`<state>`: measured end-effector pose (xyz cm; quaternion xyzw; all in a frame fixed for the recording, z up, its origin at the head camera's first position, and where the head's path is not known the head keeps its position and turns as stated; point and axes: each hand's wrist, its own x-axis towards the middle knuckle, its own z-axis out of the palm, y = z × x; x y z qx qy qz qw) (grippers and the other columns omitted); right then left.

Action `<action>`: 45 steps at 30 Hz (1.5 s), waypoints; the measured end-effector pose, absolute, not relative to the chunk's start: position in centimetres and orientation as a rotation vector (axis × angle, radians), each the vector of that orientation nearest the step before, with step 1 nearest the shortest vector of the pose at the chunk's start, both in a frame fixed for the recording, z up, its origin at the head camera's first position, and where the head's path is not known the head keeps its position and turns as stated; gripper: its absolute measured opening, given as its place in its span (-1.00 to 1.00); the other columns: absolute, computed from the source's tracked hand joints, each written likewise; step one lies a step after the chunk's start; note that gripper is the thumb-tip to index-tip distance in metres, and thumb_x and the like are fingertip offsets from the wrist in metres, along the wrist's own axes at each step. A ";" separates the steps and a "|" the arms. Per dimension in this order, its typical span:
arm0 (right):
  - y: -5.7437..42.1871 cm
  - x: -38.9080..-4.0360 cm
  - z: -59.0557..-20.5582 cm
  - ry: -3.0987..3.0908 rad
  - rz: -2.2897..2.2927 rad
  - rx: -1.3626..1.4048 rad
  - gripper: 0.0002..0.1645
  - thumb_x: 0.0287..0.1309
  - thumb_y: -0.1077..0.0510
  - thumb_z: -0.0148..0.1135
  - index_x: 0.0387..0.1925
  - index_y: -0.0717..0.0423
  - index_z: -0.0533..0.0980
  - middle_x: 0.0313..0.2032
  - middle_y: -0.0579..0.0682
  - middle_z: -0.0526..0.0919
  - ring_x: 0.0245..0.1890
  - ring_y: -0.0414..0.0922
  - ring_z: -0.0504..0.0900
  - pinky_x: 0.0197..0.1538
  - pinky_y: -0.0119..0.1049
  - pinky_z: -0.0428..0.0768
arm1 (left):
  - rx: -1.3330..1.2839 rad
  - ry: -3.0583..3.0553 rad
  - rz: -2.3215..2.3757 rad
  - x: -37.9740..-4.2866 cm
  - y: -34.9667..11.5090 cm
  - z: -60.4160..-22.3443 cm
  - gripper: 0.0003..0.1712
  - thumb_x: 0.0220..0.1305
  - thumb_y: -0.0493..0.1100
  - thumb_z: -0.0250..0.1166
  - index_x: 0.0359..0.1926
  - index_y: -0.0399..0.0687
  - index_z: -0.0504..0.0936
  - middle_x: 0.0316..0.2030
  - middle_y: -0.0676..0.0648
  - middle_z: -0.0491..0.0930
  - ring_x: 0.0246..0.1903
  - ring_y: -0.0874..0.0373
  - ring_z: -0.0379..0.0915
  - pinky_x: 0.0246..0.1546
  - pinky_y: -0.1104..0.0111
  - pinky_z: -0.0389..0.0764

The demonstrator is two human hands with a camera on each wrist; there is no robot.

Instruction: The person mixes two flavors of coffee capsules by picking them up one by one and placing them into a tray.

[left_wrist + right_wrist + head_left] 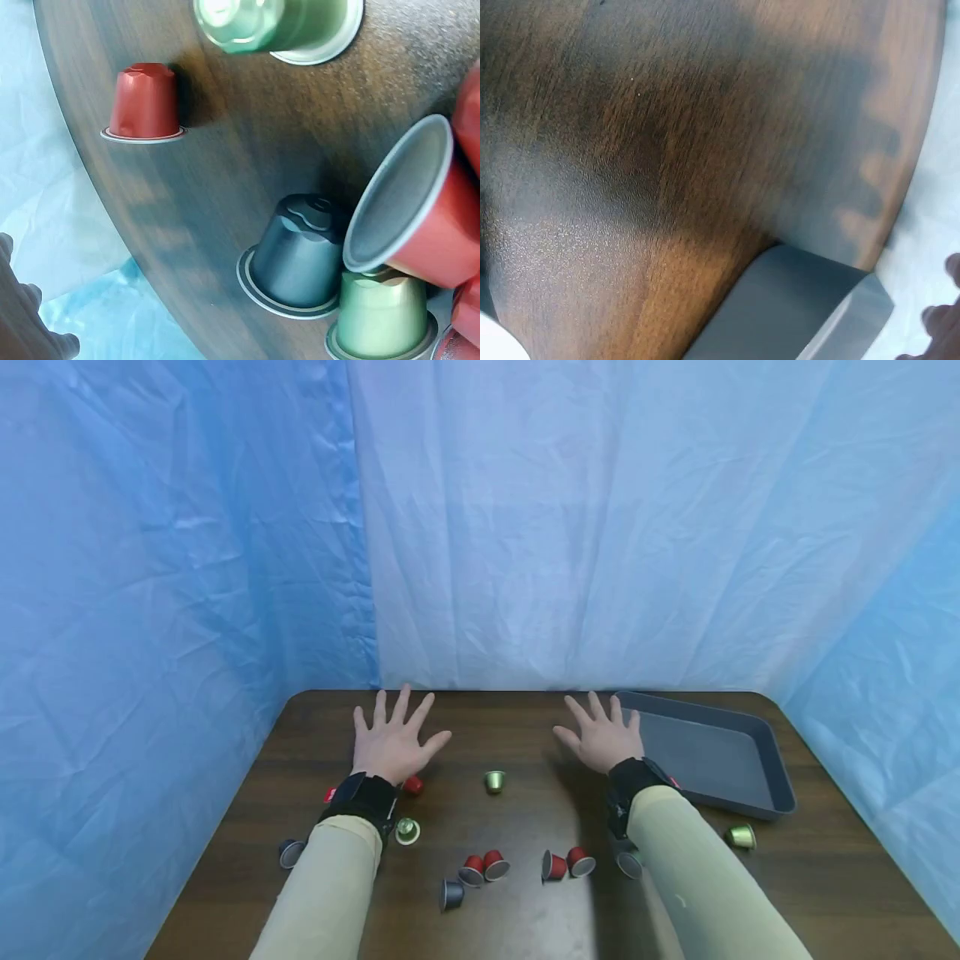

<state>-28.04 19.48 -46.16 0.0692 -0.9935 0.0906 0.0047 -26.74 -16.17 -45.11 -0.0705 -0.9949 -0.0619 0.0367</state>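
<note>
Left hand (392, 745), right hand (600, 739) hover over table (491, 727), fingers spread apart, holding nothing. Green capsule (495, 782) on table, between hands, slightly nearer person. Looks like ready pose; capsule best pinched by sides. Head view: rim far side, narrow end personward; long axis upright or lying, can't tell.

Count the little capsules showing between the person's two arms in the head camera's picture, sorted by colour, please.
Red capsules: 5
Green capsules: 2
Dark capsule: 1
Partly hidden capsule, body colour unclear: 1
Total: 9
</note>
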 end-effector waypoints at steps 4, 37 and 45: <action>19.6 -28.2 -46.2 -3.102 0.291 0.209 -0.08 0.41 -0.50 -0.15 0.61 -0.19 0.07 0.59 0.23 0.00 0.55 0.41 -0.13 0.42 0.49 -0.20 | -0.227 -3.056 -0.190 -26.7 -16.5 -45.2 0.00 0.30 0.66 -0.18 0.63 0.43 -0.04 0.64 -0.10 -0.21 0.57 -0.36 -0.44 0.38 -0.43 -0.37; 28.4 -26.6 -41.1 -3.150 0.308 0.063 0.04 0.40 -0.56 -0.28 0.64 -0.06 -0.08 0.56 0.39 -0.11 0.49 0.54 -0.26 0.36 0.54 -0.28 | -0.319 -3.083 -0.124 -25.1 -19.3 -40.7 -0.03 0.36 0.60 -0.19 0.64 0.39 -0.13 0.64 -0.12 -0.26 0.57 -0.36 -0.46 0.40 -0.40 -0.33; 33.5 -25.2 -41.4 -3.095 0.244 -0.053 0.04 0.43 -0.49 -0.17 0.62 0.07 -0.07 0.42 0.51 0.10 0.38 0.57 0.00 0.29 0.53 -0.02 | -0.365 -3.068 -0.121 -23.5 -21.2 -40.2 -0.04 0.36 0.61 -0.22 0.64 0.43 -0.16 0.64 -0.13 -0.24 0.56 -0.39 -0.38 0.39 -0.42 -0.28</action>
